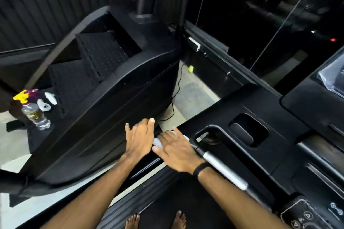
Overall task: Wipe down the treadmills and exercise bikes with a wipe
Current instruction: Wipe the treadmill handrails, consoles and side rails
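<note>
Dark gym: right hand (pixel 176 151) presses flat on the wipe (pixel 158 142), left hand (pixel 139 136) flat beside; wipe could slip off the treadmill (pixel 260 117).

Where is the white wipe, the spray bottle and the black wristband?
wipe (pixel 157 143), head view, white edge beside right hand
spray bottle (pixel 35 115), head view, clear body
wristband (pixel 201 170), head view, strap on right wrist

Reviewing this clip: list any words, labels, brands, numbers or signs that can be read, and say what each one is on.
No text can be read.
Spray bottle: its label has dark and yellow print, too blurred to read.
Treadmill control panel: only symbols, arrow triangles in circles and a ringed icon, no letters or numbers.
Treadmill screen: glare, nothing legible.
Black wristband: no visible marking.
</note>
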